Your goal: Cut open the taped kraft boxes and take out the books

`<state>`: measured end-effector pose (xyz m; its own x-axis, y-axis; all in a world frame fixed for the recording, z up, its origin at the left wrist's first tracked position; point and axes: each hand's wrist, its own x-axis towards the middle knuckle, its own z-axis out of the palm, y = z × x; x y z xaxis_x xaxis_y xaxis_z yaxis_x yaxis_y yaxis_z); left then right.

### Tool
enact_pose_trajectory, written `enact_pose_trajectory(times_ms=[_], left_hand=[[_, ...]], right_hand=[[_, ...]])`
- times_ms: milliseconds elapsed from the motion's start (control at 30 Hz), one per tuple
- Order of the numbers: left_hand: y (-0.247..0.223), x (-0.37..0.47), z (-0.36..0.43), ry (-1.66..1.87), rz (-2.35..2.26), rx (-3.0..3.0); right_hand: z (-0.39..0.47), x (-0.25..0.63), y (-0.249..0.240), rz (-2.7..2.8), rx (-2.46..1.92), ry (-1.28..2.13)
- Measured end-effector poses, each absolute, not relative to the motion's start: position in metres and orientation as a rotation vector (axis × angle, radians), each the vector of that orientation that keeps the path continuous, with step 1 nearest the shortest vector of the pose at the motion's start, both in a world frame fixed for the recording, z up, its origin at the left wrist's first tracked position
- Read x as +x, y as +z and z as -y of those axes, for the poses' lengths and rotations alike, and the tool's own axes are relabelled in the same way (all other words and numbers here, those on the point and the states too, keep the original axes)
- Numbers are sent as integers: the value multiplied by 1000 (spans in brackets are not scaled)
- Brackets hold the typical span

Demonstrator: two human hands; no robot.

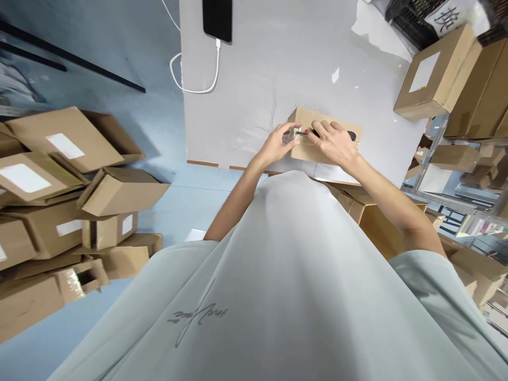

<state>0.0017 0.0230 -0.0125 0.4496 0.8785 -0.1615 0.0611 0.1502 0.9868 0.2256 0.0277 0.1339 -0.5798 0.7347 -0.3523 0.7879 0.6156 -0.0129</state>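
Observation:
A small cardboard box point(323, 153) lies on the grey tabletop close in front of my body, with shiny tape along its upper face. My left hand point(278, 142) is at the box's left end, thumb and fingers curved onto it on either side of the tape. Over the middle of the box, my right hand point(331, 140) grips a black-handled tool point(352, 136) with a red part and a thin tip, perhaps a cutter. The tip points left, toward the space between my left thumb and fingers. My palm and fingers hide most of the handle.
A phone point(217, 20) with a white charging cable point(198, 91) lies at the table's far left. A labelled carton point(436, 74) stands at the right edge. Cardboard boxes point(63, 137) are piled on the floor at left. An open carton point(373, 225) sits below the table edge.

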Motion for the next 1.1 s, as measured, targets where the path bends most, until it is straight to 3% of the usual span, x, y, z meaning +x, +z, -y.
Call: enact_pose_trajectory(times_ms=[267,500,667,933,1100], left_hand=[[-12,1,-20,746,-969,1222],[-14,-1,-18,765,-1014,1211],[-14,3,-16,772,-1064,1195],[-5,-4,-11,821,-1260,1234],[-5,-16,-10,808,-1373,1260]], right_hand=[[-22,233,133,-2537,1074,-200],[1,321,153,-2416,1104,-69],[24,389,160,-2367,1338,-232],[52,504,129,-2153,1585,-285],[65,504,73,-2071,2117,-715]])
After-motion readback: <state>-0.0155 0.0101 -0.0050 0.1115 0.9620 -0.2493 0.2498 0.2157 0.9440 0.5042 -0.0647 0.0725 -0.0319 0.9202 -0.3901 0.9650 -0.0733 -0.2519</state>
